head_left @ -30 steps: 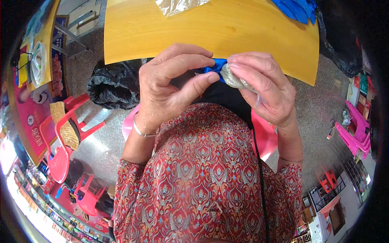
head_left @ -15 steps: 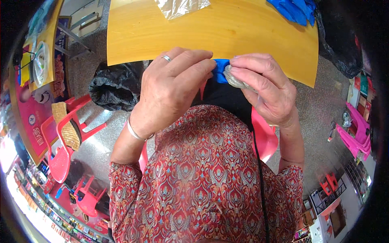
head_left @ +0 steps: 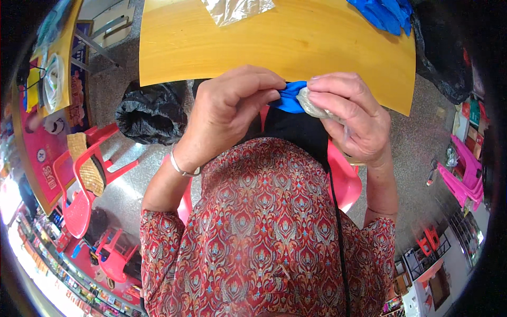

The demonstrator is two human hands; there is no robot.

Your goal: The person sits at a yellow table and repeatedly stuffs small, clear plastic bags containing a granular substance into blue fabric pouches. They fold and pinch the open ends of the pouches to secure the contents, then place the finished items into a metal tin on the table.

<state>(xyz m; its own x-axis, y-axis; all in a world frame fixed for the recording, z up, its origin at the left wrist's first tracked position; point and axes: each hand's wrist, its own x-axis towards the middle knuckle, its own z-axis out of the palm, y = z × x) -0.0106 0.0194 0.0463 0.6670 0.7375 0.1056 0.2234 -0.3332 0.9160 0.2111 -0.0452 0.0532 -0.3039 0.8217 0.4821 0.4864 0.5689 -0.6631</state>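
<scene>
Just off the near edge of the yellow table, above my lap, a gathered blue cloth-like piece [head_left: 290,99] stretches between my two hands. My left hand [head_left: 232,105], wearing a ring and a bangle, pinches its left end between thumb and fingers. Crumpled clear plastic [head_left: 311,104], seemingly a small bag, is in the grip of my right hand [head_left: 354,113]. The blue piece's right end meets the plastic; whether it goes inside is hidden by my fingers.
On the yellow table [head_left: 264,50] lie a flat clear plastic bag [head_left: 237,9] and a blue pile [head_left: 383,15] of similar material. Black plastic bags hang or stand at the left [head_left: 150,116] and right [head_left: 441,58]. A red chair [head_left: 79,211] stands to the left.
My left hand has drawn slightly back, and more of the blue piece shows between my hands. My right hand has shifted a little to the right with the plastic.
</scene>
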